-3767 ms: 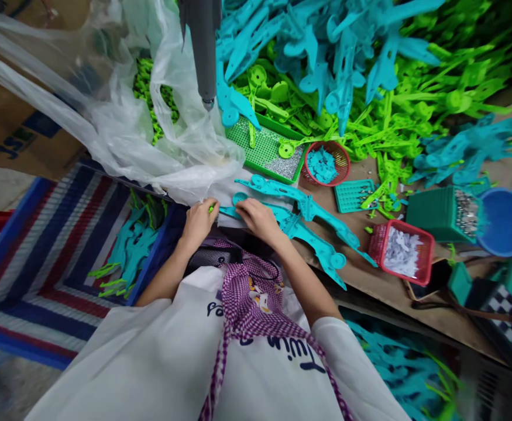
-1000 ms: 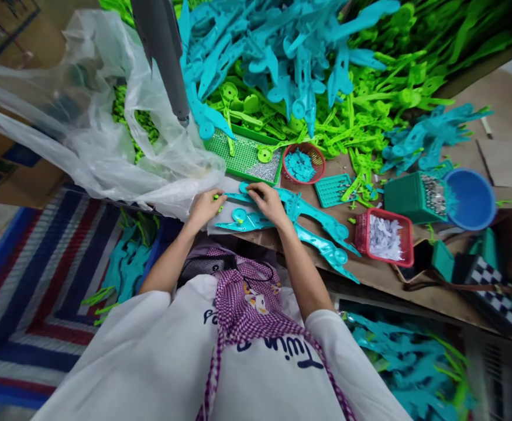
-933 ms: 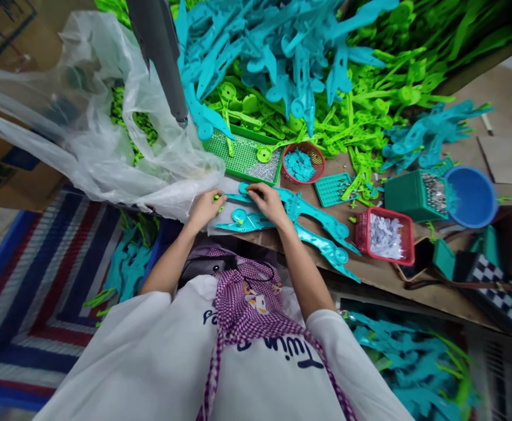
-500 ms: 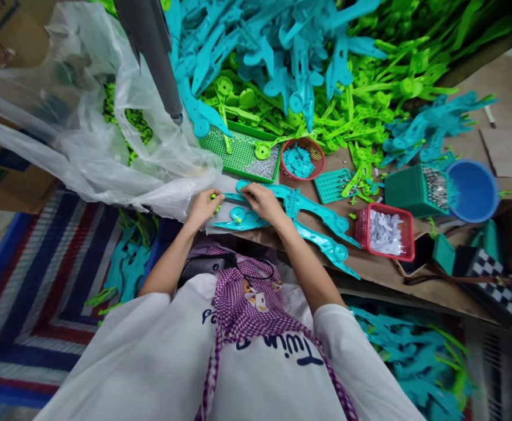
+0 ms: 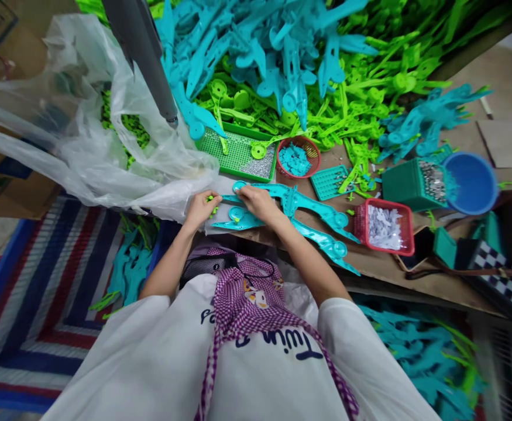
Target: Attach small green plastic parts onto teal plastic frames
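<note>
Vs. 3.8 s ago, both hands have moved from near blue part (image 5: 312,235) to far blue part (image 5: 289,200). Near 1 lies along bench (image 5: 381,264) edge under R forearm; a nudge could shove it off. L hand (image 5: 199,209) is curled round a few loose green pcs. (image 5: 212,202); crowded fingers might drop some. R hand (image 5: 260,203) has fingertips bunched by far 1's ring, can't tell if holding a pc.; bad angle could mis-seat 1. Beyond, blue heap (image 5: 264,44) overhangs green tray (image 5: 220,146); a bump might topple it.
</note>
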